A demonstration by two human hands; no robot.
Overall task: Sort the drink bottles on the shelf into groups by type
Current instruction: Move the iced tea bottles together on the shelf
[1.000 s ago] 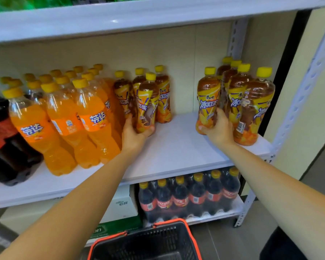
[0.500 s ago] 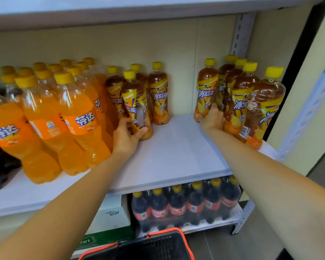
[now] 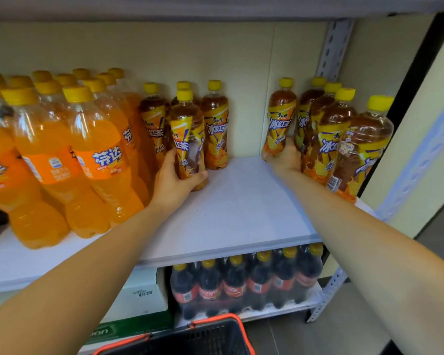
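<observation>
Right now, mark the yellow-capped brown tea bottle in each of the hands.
Left yellow-capped brown tea bottle (image 3: 187, 142), in left hand (image 3: 174, 183): head view, label.
Right yellow-capped brown tea bottle (image 3: 280, 121), in right hand (image 3: 286, 157): head view, label.

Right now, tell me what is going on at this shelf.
A person is sorting drinks on the shelf. The left hand grips the front iced tea bottle of the group beside the orange soda bottles. The right hand grips the leftmost iced tea bottle of the group at the right end. Bare shelf separates the two tea groups.

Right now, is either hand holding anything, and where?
Left hand grips the front tea bottle low on its body; right hand grips a second tea bottle near its base.
</observation>
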